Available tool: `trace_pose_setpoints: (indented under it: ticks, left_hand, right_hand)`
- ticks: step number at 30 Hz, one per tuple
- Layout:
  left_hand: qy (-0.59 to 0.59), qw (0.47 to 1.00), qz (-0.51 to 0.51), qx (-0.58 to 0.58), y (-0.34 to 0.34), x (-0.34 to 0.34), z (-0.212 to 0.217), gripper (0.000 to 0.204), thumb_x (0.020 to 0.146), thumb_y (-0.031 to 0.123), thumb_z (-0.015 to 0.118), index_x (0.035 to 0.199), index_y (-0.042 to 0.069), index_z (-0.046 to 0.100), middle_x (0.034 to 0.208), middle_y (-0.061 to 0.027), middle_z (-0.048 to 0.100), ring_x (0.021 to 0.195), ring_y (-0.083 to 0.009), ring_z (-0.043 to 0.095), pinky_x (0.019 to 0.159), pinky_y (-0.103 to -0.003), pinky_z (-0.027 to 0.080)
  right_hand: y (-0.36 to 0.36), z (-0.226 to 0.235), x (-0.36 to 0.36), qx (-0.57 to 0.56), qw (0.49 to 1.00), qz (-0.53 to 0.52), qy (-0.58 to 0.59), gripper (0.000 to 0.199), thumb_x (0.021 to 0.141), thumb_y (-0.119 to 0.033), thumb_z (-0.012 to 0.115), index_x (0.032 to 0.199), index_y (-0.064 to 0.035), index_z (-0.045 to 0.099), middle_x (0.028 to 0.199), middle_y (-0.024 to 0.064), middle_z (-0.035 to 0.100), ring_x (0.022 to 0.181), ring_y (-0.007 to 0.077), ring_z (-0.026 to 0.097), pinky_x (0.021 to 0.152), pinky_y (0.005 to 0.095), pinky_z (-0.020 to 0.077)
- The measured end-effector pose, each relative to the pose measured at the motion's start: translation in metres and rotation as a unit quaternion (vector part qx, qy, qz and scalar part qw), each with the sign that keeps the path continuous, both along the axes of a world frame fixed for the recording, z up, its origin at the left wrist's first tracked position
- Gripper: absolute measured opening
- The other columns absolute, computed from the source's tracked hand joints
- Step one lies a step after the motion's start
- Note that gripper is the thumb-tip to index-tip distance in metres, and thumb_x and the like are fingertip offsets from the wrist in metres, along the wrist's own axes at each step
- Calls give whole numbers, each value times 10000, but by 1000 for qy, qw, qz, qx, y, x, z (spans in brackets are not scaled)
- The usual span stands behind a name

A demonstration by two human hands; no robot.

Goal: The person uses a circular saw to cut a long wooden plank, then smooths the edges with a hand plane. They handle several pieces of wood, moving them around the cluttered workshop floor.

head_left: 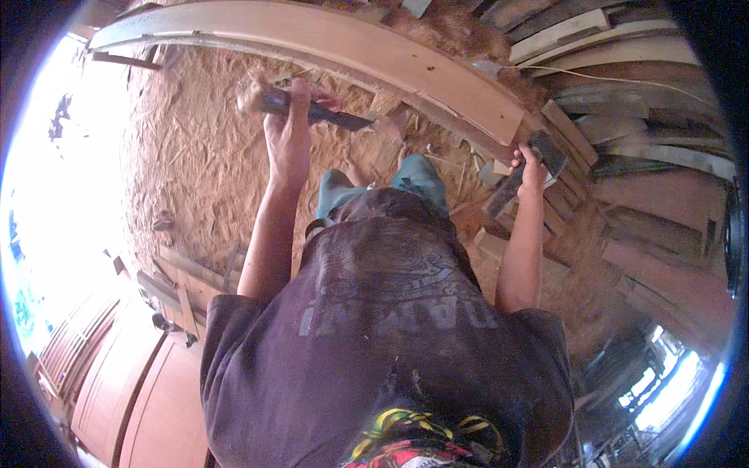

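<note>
My left hand [290,144] is closed around a dark, long, flat-sided tool [331,115] with a narrow end pointing right. A pale, fuzzy-looking blurred part sits at its left end; I cannot make out its exact kind. My right hand [530,170] is closed on a dark, block-like tool [507,193], held at the right end of a long, curved-looking wooden plank [351,47]. Whether this tool touches the plank I cannot tell. The plank runs across the far side, its top smooth and pale with a few dark knots.
Wood shavings [187,148] cover the ground. Stacked boards and offcuts [655,148] crowd the right side. Brown wooden panels [117,374] and loose timber pieces [183,285] lie at the lower left. A thin pale cord [608,78] crosses the boards at the upper right.
</note>
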State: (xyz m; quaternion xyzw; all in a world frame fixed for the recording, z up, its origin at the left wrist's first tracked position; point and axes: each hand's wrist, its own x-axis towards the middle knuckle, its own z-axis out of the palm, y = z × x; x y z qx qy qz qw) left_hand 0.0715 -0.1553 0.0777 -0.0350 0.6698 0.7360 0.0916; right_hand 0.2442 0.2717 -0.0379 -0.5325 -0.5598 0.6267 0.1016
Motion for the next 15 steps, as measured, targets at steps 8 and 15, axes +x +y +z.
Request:
trace_pose_setpoints:
  ticks: [8, 15]
  left_hand:
    - [-158, 953, 184, 182, 9, 15, -2, 372, 1018, 398, 626, 1037, 27, 608, 988, -129, 697, 977, -265, 731, 807, -417, 621]
    - [-150, 951, 204, 175, 39, 35, -8, 290, 1012, 295, 643, 1092, 21, 594, 1006, -123, 690, 999, -254, 707, 776, -426, 632]
  right_hand:
    - [-1, -1, 3, -41, 999, -19, 5, 232, 839, -198, 805, 956, -91, 635, 775, 43, 669, 545, 151, 573, 482, 319, 468]
    - [-4, 10, -3, -41, 999, 10, -3, 228, 841, -187, 799, 949, -79, 629, 780, 59, 673, 531, 168, 580, 474, 330, 486]
